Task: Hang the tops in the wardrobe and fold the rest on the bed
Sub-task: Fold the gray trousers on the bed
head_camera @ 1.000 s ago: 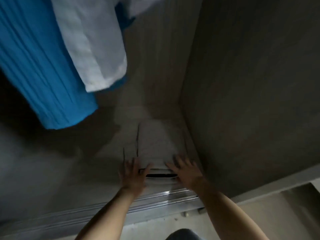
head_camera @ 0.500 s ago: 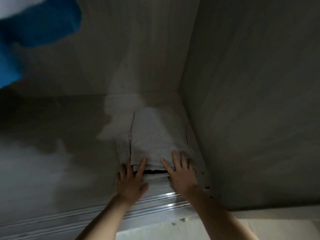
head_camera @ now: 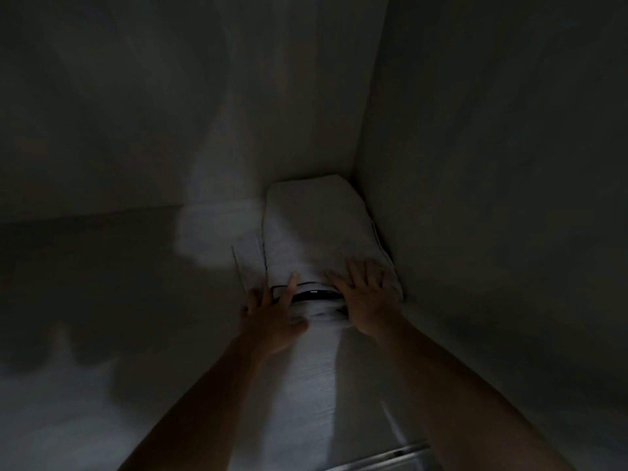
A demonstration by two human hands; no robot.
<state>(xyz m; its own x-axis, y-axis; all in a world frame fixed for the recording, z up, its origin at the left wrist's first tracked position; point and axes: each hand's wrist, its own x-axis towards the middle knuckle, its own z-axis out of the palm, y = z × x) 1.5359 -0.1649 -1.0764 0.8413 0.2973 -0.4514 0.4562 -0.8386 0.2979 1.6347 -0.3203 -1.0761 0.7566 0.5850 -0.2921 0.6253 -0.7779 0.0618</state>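
Setting: the dim inside of a wardrobe, seen from above, looking down into its far right corner.
Clothes: a pale stack of folded clothes [head_camera: 316, 226] lies on the wardrobe floor [head_camera: 102, 300]. It sits tight in the corner, with its right edge along the right wall [head_camera: 492, 198].
Long axis: the stack runs from near to far, and its short near end faces the person.
Dark band: a dark band [head_camera: 316, 295] shows at that near end, between the two hands. It may be a waistband, but the light is too poor to be sure.
Left hand: the left hand [head_camera: 272, 314] has straight, spread fingers at the near left corner of the stack, with one fingertip on top.
Right hand: the right hand [head_camera: 368, 300] is spread flat, palm down, on the near right corner.
Which hand is nearer: the right hand lies further onto the stack. The stack stretches away from both hands towards the far wall, so any push would go straight along its length.
Near edge: a metal door track [head_camera: 390, 453] is at the bottom right.
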